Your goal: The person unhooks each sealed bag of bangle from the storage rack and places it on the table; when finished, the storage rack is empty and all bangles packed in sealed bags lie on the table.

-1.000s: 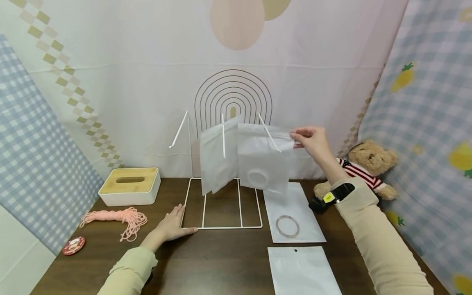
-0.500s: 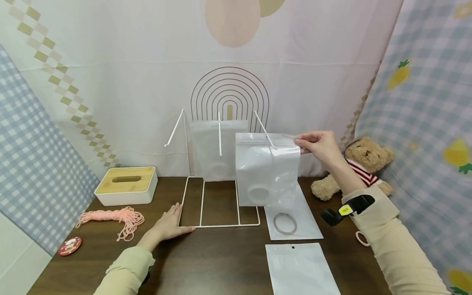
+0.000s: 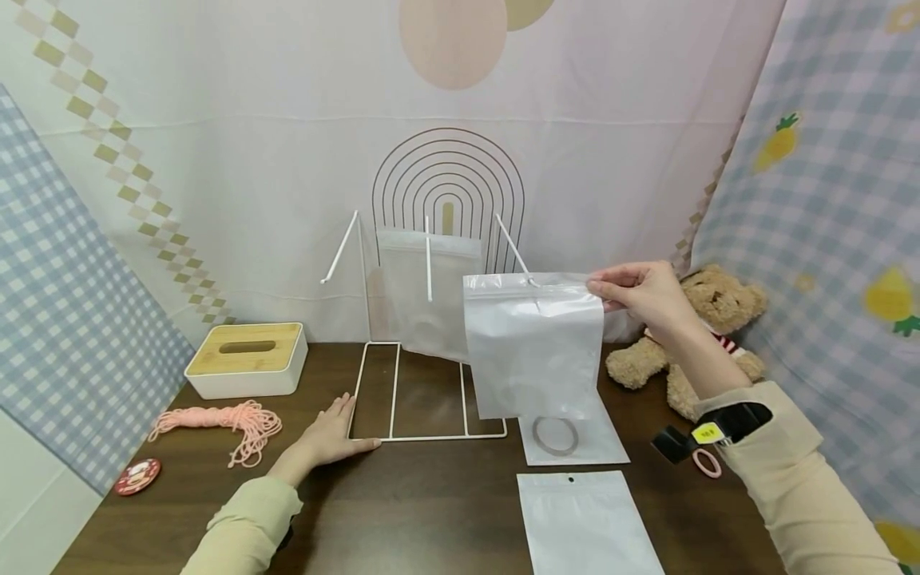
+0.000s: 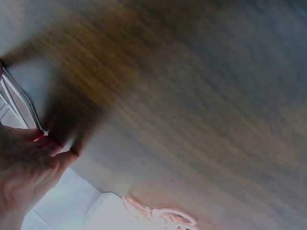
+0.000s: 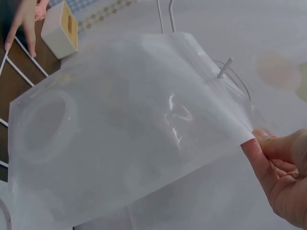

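The right hand [image 3: 643, 295] pinches a pouch [image 3: 535, 351] with a ring-shaped thing [image 5: 70, 117] inside, at a hook tip [image 5: 225, 68] of the white rack [image 3: 431, 438] near the back edge of the surface [image 3: 402, 511]. The left hand [image 3: 325, 431], outstretched, touches the rack's front-left corner. A second pouch [image 3: 449, 319] hangs behind; a tissue box [image 3: 247, 363] stands toward the surface's back-left corner.

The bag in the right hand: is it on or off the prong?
On: the right wrist view shows the prong poking out through the bag, near its top edge.
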{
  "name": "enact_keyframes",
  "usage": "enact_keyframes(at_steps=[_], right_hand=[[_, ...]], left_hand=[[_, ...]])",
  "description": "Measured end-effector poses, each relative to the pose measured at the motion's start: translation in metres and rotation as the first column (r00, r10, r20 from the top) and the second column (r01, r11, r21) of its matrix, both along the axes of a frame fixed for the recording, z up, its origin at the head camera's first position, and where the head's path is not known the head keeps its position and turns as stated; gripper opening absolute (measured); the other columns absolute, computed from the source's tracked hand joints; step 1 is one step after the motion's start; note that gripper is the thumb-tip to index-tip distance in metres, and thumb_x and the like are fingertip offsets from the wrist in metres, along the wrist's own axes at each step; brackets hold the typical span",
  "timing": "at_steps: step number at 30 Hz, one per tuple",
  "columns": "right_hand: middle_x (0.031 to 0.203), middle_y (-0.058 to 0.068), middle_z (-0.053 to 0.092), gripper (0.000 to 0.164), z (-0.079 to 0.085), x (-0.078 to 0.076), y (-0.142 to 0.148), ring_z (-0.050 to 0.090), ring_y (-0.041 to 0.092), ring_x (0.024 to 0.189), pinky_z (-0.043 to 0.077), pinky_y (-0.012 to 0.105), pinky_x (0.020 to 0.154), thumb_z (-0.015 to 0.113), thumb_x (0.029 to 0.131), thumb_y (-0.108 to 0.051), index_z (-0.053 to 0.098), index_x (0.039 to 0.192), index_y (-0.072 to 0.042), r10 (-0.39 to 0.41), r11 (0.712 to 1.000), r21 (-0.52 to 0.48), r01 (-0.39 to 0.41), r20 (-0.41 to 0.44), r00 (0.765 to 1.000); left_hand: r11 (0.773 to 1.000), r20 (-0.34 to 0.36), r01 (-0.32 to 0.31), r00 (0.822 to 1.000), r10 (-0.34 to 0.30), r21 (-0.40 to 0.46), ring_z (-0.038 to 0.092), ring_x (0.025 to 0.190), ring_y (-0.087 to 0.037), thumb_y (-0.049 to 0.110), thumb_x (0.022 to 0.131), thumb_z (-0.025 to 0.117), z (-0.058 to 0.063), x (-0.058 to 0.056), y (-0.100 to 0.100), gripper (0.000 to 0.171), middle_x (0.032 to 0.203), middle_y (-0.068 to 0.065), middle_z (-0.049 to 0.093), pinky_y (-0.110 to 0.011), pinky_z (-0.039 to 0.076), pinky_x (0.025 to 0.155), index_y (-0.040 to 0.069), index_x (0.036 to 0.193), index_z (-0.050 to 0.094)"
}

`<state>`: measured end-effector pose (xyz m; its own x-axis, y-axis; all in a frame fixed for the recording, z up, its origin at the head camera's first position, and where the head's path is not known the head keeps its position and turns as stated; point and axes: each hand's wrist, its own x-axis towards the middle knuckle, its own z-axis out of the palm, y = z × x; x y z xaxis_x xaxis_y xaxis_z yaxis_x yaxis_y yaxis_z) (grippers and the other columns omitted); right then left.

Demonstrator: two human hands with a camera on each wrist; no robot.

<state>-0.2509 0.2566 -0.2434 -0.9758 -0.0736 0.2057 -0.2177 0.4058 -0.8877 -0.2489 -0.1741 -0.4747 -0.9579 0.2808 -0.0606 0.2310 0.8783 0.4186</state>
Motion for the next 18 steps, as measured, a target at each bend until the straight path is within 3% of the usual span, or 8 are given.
enact_keyframes(at_steps=[5,11,18], right_hand=[[0.077,-0.016,0.068,0.012,0.003,0.008,0.004,0.063,0.003,0.069,0.054,0.02,0.062,0.068,0.081,-0.024,0.07,0.091,-0.018,0.02,1.0,-0.003,-0.02,0.017,1.0],[0.078,-0.012,0.069,0.007,0.008,0.017,0.006,0.064,0.004,0.07,0.054,0.018,0.062,0.068,0.081,-0.019,0.071,0.087,-0.02,0.066,0.995,-0.079,-0.062,0.04,0.997],[0.075,-0.008,0.071,0.014,0.005,0.024,-0.004,0.065,0.005,0.065,0.053,0.018,0.058,0.065,0.083,-0.008,0.073,0.08,-0.019,0.174,0.961,-0.222,-0.163,0.028,0.984]], left_hand=[[1.0,-0.003,0.001,1.0,-0.001,-0.008,0.022,0.134,-0.045,0.053,0.073,0.065,0.0,0.0,0.0,0.101,0.143,-0.033,0.024,-0.06,0.022,0.106,-0.014,0.137,0.024],[1.0,0.002,0.001,1.0,-0.001,-0.004,0.022,0.134,-0.045,0.053,0.073,0.065,0.001,0.0,0.0,0.101,0.143,-0.033,0.024,-0.06,0.022,0.106,-0.014,0.137,0.024],[1.0,0.0,0.002,1.0,-0.002,-0.004,0.022,0.134,-0.045,0.053,0.073,0.065,0.001,0.0,0.0,0.101,0.143,-0.033,0.024,-0.06,0.022,0.106,-0.014,0.137,0.024]])
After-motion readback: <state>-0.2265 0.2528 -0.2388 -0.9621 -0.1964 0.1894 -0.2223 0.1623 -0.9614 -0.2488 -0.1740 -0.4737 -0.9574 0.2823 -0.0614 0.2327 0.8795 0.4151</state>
